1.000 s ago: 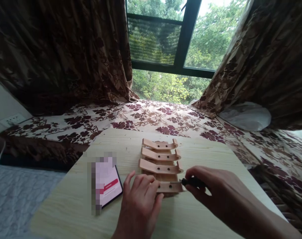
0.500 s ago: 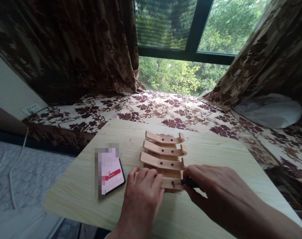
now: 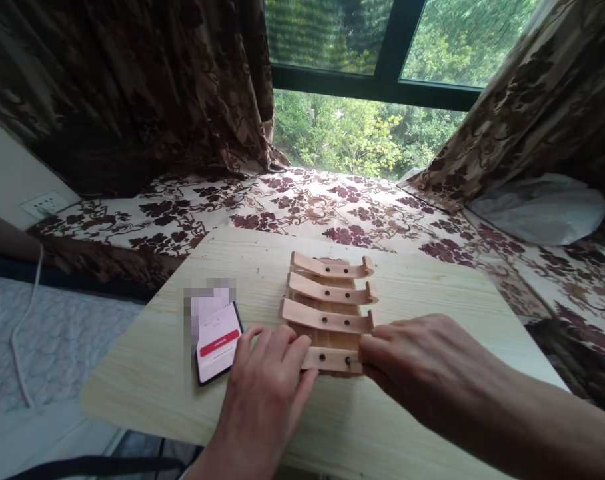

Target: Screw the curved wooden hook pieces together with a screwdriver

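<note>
Four-strip wooden piece: several pale curved wooden strips (image 3: 327,317) lie in a row across a wooden base (image 3: 327,338), dark screws in them. My left hand (image 3: 272,373) is closed around the left part of the nearest strip (image 3: 332,360), thumb along its near side. Over that strip's right end, my right hand (image 3: 412,350) is closed in a fist. A short dark shaft (image 3: 354,362) shows between the fist and the right-hand screw; it looks like the screwdriver, its handle hidden in my fingers. The left-hand screw (image 3: 322,358) is uncovered.
A phone (image 3: 217,340) with a partly blurred pink screen lies left of my left hand on the light wooden table (image 3: 147,367). Behind the table is a floral-covered window ledge (image 3: 322,200) with a white plastic bag (image 3: 547,207) at the right.
My left hand has shifted left, baring the strip's left-hand screw. My right hand has rolled over and now hides the screwdriver's black handle. The view has tilted down slightly.
</note>
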Demonstrator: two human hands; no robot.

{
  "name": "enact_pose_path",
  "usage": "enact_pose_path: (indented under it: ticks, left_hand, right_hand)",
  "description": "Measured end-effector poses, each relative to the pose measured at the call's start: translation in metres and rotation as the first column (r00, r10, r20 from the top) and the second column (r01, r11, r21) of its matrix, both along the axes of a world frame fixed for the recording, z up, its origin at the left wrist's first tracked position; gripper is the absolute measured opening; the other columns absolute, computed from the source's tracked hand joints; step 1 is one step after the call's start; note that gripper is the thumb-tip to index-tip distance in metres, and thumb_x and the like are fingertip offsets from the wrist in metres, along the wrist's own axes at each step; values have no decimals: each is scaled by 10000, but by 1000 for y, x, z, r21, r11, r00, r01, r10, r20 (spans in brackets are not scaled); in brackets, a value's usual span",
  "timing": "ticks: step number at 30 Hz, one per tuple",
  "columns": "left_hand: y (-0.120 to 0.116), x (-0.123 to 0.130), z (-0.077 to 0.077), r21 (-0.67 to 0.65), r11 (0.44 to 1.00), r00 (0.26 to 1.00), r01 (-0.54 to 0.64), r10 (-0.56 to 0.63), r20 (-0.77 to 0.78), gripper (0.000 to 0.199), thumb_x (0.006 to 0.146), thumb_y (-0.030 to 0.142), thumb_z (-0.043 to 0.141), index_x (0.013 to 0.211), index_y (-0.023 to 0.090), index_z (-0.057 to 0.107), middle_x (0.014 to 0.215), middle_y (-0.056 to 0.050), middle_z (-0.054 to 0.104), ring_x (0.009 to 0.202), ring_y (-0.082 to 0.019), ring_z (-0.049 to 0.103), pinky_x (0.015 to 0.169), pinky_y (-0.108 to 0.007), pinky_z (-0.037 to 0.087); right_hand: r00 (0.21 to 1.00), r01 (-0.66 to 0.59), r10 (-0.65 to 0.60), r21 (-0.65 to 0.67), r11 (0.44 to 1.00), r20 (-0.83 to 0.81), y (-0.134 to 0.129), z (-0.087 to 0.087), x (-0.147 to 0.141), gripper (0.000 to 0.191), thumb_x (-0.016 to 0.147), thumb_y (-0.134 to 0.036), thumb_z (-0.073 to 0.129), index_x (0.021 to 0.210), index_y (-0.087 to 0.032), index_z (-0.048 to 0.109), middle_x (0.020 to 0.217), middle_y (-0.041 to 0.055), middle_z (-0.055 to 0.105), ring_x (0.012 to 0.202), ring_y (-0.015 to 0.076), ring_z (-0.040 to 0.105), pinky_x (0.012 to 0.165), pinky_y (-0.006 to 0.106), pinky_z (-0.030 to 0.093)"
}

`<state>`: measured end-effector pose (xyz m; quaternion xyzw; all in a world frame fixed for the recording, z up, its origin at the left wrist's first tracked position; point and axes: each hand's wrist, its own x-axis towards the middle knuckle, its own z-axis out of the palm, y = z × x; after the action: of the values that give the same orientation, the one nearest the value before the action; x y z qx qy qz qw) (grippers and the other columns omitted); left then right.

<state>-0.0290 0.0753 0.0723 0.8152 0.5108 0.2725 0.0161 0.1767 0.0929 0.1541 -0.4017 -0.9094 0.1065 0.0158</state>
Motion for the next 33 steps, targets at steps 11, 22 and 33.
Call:
enact_pose_path:
  ticks: [11, 22, 33]
  left_hand:
    - [1, 0, 2, 10, 1000, 1000, -13, 13, -28, 205, 779, 139, 633, 966, 210, 588, 848, -4, 596, 815, -222, 580, 873, -462, 397]
    - [2, 0, -3, 27, 999, 1000, 18, -18, -10, 194, 801, 141, 602, 983, 204, 582, 839, -14, 569, 822, -225, 542, 838, -435, 419]
    - [3, -5, -6, 81, 997, 998, -5, 10, -65, 243, 747, 122, 620, 954, 239, 572, 858, -9, 591, 797, -215, 566, 802, -402, 439]
  right_hand:
    - [948, -280, 222, 266, 923, 226, -4, 12, -4, 122, 761, -76, 552, 745, -196, 568, 693, 15, 581, 593, 155, 460, 512, 317, 218]
    - [929, -133, 95, 84, 987, 358, 13, 17, -18, 193, 753, -46, 530, 633, -186, 588, 559, 8, 598, 427, 127, 432, 432, 307, 144]
    - [942, -325, 230, 497, 805, 244, -1, 13, -5, 133, 753, -81, 558, 792, -152, 663, 878, 91, 684, 771, 217, 598, 624, 340, 412]
